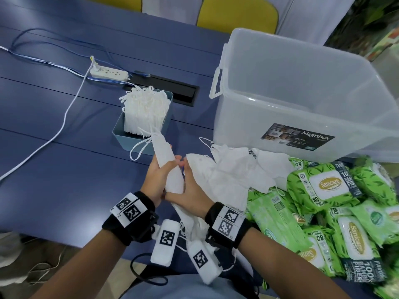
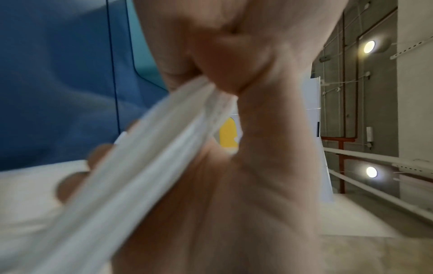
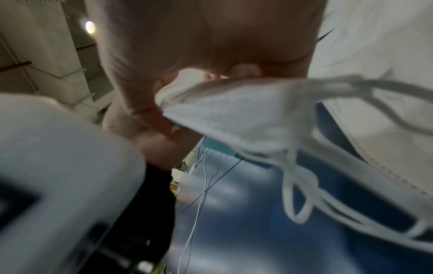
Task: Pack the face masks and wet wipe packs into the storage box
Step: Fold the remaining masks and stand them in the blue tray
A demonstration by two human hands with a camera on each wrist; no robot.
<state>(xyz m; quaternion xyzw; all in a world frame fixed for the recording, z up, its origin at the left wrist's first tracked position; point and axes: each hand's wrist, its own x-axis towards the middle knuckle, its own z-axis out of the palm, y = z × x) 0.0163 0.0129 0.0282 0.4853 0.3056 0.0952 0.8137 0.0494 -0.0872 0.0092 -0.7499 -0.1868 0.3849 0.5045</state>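
Note:
A stack of folded white face masks [image 1: 171, 169] stands on end between both hands above the blue table's near side. My left hand [image 1: 160, 175] grips it from the left with the fingers curled round it [image 2: 152, 166]. From the right, my right hand [image 1: 192, 184] holds the same stack [image 3: 234, 111], and ear loops dangle below. Loose masks [image 1: 233, 169] lie heaped just right of the hands. Beyond them stands the clear storage box [image 1: 302, 93], open. Several green wet wipe packs [image 1: 323, 184] are piled at the right.
A small blue bin [image 1: 121, 134] packed with more masks stands behind the hands. A white power strip [image 1: 109, 74] with cables and a black cable slot [image 1: 172, 88] lie farther back. Yellow chairs [image 1: 237, 14] stand behind the table [image 1: 64, 169].

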